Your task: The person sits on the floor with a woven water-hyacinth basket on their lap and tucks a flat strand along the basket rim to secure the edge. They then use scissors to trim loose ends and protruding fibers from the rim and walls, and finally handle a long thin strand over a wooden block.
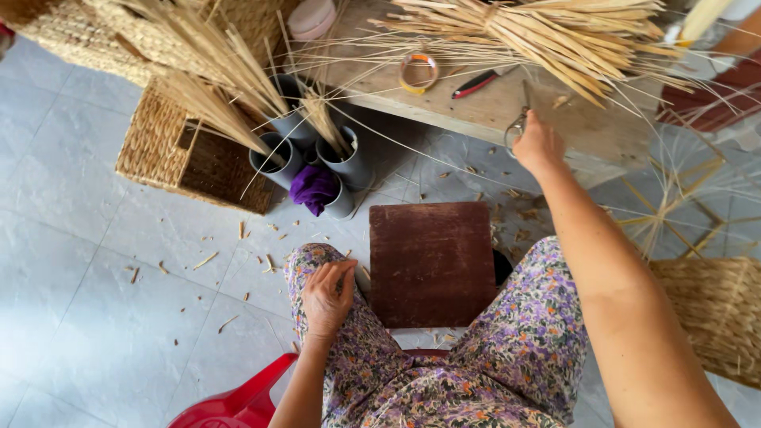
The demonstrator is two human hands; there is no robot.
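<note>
Here the right hand (537,144) reaches to the low pale wooden bench (476,107), fingers closing around metal scissors (518,125) at its edge. The left hand (329,295) rests loosely curled on the floral-trousered knee, holding nothing. Loose dry straw stalks (547,36) overhang; lifting the scissors carelessly could snag and scatter them.

Bright, even daylight throughout; no glare. Soft shadow lies beneath the surface (491,111) and behind the grey tubes (349,162). Focus is sharp centrally. Wide-angle distortion bends the floor tiles (87,317) at the edges.
</note>
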